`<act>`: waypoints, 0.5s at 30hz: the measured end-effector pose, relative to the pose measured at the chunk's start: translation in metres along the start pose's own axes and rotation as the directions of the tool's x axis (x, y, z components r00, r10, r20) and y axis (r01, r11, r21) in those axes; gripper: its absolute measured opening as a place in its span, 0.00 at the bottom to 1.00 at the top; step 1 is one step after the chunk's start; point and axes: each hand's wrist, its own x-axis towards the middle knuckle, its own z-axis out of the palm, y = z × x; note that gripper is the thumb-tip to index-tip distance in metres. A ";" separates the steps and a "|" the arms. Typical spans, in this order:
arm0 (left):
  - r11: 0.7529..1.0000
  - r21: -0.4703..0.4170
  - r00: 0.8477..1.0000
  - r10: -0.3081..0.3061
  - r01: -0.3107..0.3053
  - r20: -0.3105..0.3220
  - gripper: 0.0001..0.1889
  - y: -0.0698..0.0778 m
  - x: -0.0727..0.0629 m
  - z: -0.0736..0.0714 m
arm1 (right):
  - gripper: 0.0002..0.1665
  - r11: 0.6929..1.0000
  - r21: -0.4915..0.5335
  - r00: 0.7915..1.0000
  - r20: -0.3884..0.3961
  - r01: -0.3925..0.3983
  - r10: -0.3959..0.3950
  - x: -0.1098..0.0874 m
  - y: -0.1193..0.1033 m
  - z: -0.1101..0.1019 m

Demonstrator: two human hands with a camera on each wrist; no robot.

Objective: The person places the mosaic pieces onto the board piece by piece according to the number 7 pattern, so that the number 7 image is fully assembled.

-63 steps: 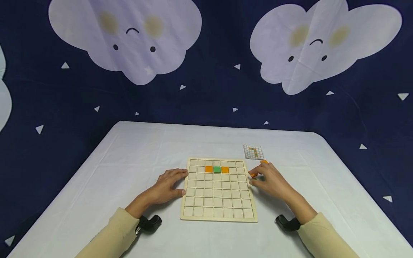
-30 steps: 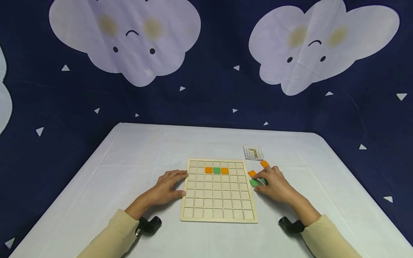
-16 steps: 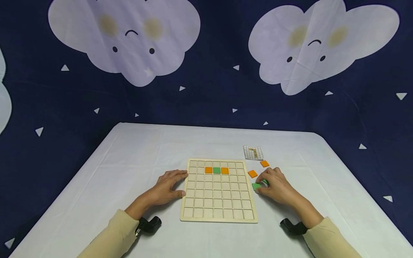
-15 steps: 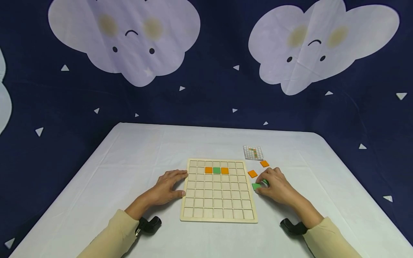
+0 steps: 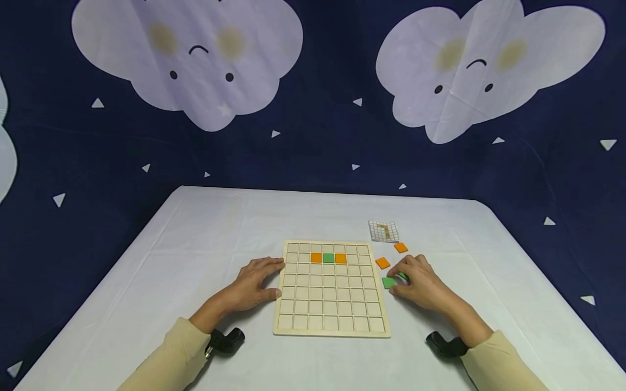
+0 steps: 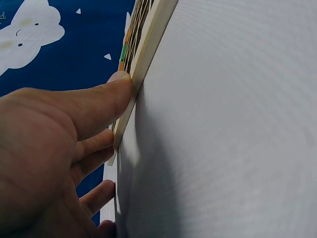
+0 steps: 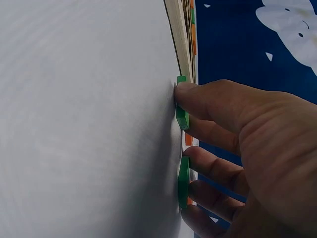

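In the head view, a square wooden grid board (image 5: 330, 325) lies on the table, with a green tile (image 5: 329, 258) between two orange tiles (image 5: 316, 258) in its second row from the far side. My left hand (image 5: 249, 285) rests against the board's left edge, thumb and fingers extended. Right of the board, thumb and index finger of my right hand (image 5: 419, 281) pinch a loose green tile (image 5: 388, 283) by its edges, low at the tabletop. Another green tile (image 7: 184, 181) stays under that hand's other fingers, mostly covered from above.
Two loose orange tiles, a nearer one (image 5: 383, 263) and a farther one (image 5: 401, 247), lie beyond my right hand. A small pattern card (image 5: 383, 231) printed with a grid sits past the board's far right corner. White cloth (image 5: 205, 217) covers the table.
My right hand has left the orange tile beside the board, moved slightly right and nearer, and taken hold of a green tile, which shifted a little the same way. The left hand stays put.
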 end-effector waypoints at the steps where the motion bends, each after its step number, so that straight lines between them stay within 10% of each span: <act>1: 1.000 0.001 1.000 0.000 0.000 0.001 0.33 0.000 0.000 0.000 | 0.13 1.000 0.001 1.000 -0.001 0.003 -0.003 0.000 0.000 0.000; 15: 1.000 0.002 1.000 0.003 -0.003 0.003 0.33 -0.001 0.000 0.000 | 0.10 1.000 0.015 1.000 -0.011 0.017 -0.017 -0.001 0.001 0.000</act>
